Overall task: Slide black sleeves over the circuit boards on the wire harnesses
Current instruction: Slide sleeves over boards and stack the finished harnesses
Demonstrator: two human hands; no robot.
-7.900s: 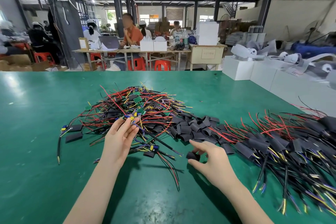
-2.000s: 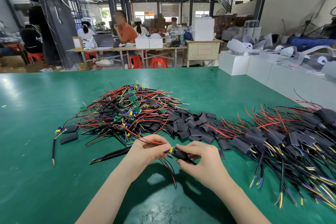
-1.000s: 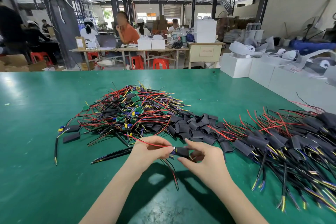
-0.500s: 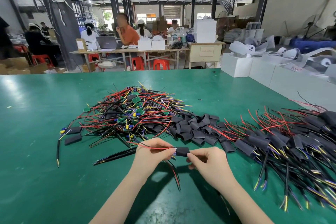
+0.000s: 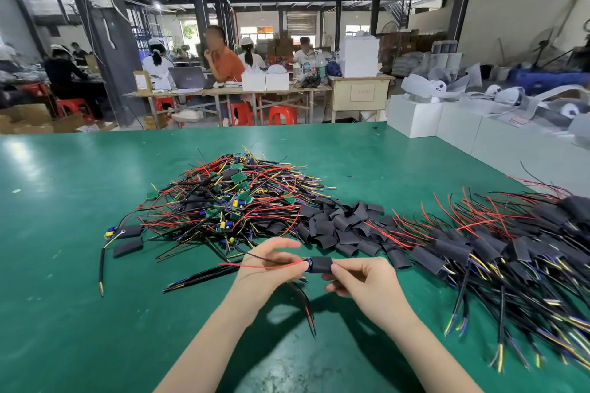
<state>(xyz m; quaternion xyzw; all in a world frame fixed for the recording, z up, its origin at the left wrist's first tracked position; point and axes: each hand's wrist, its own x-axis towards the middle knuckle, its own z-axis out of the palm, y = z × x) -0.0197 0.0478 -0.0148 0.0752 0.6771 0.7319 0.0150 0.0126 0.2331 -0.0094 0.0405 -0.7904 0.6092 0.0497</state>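
Head view, the only one. Both bare forearms reach in over the glossy green table top (image 5: 64, 313), hands meeting just above it at centre.

Left hand (image 5: 271, 265): thumb and fingers curled, pinching the wire end of one harness right where it enters the short flat black tube sleeve (image 5: 321, 264). A thin red wire (image 5: 255, 266) runs leftward out of that pinch, and a thin black one arcs above it. More leads hang below the hands, red-tipped, down to the table.

Right hand (image 5: 367, 281): fingers curled, thumb and forefinger nipping the sleeve's right end. The sleeve lies level between the two hands. At its left mouth a bit of blue component shows (the board itself is inside or hidden, cannot tell how far).

Behind the hands, a tangled heap of red, black, yellow and purple wire harnesses with bare green circuit boards (image 5: 236, 195). Just right of it, touching, a pile of loose black sleeves (image 5: 344, 226). Further right, a long spread of harnesses already wearing black sleeves (image 5: 479, 249), running to the frame edge.

Left of the heap, two stray sleeves apart on the table (image 5: 127, 247), one with a yellow-blue part at its end.

Beyond the table: people seated at a long bench (image 5: 223, 92), red plastic stools (image 5: 282, 115), white boxes (image 5: 415, 118) along the right.
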